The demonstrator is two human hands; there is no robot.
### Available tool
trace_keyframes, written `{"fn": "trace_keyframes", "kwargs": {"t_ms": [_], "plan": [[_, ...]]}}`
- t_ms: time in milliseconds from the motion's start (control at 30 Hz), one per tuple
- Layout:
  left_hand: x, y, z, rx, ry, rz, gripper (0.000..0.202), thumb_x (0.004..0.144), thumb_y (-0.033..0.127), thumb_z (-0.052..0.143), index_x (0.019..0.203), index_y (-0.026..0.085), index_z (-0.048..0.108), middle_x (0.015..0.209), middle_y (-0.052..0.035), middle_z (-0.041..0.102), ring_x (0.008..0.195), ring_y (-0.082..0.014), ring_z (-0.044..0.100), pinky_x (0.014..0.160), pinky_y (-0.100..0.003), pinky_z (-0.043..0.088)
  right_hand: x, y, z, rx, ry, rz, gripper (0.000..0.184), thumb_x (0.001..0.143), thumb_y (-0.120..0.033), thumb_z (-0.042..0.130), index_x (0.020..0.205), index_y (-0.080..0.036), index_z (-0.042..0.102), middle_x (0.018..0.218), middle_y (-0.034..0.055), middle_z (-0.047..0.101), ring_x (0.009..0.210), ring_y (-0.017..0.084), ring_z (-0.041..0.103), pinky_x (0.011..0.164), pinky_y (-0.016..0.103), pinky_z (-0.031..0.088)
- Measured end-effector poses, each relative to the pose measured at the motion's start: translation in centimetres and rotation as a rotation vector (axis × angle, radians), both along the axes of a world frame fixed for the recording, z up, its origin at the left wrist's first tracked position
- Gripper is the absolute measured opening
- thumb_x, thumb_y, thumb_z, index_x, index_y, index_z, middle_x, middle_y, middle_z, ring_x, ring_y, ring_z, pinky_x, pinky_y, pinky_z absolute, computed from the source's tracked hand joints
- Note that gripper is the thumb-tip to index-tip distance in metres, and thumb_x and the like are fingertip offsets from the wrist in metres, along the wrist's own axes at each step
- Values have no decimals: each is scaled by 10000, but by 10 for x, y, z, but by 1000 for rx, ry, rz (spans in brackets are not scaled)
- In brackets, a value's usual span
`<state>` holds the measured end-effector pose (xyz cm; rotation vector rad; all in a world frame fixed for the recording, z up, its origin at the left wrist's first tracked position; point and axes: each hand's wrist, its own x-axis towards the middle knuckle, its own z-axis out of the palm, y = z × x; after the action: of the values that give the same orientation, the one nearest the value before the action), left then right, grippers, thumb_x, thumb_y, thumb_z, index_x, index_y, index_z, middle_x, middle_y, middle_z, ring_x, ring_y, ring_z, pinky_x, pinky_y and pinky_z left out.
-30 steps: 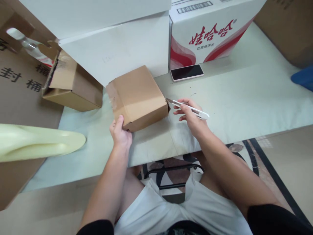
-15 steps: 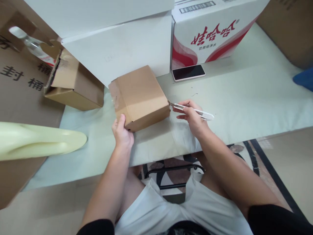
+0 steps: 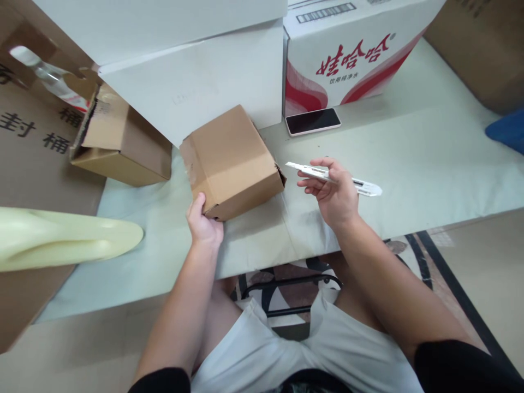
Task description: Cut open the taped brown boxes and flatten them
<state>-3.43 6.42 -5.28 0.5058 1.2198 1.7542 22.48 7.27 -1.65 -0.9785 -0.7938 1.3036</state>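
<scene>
My left hand [image 3: 204, 222] grips the near left corner of a small brown cardboard box [image 3: 235, 158], its thumb on the top and the other fingers hidden underneath. The box sits tilted above the table, and its right edge looks slit, with a small gap at the near right corner. In my right hand [image 3: 333, 191] is a white utility knife [image 3: 364, 187], held between thumb and fingers. Its tip points left and is a little apart from the box's right edge.
A phone [image 3: 313, 121] lies before a white and red carton [image 3: 347, 65]. Behind the box stands a large white box [image 3: 204, 82]. At left are an opened cardboard box [image 3: 135, 144], a plastic bottle [image 3: 53, 79] and a pale yellow object [image 3: 82, 237]. Something blue [image 3: 507, 134] shows at right.
My right hand has drawn the knife away from the box's corner, to the right, and turned it. No metal blade shows at its tip now. My left hand keeps its hold.
</scene>
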Motion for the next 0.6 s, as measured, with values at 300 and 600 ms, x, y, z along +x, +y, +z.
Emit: {"fn": "trace_keyframes", "kwargs": {"t_ms": [300,600], "plan": [[7,-1,11,-86,-93,77,292,625,403,701,824,192,734,987,-71,753,907,-232,700,723,-303,561,-3,-3,3,43,-11,20,222,754,-435,620,831,-227,633,764,14,763,631,143,711,545,250,457],[9,-2,11,-79,-73,97,289,613,408,691,801,189,701,924,-70,736,938,-235,693,752,-300,555,-4,-3,0,13,-81,51,211,787,-429,571,836,-232,624,763,2,740,601,130,667,537,266,431]]}}
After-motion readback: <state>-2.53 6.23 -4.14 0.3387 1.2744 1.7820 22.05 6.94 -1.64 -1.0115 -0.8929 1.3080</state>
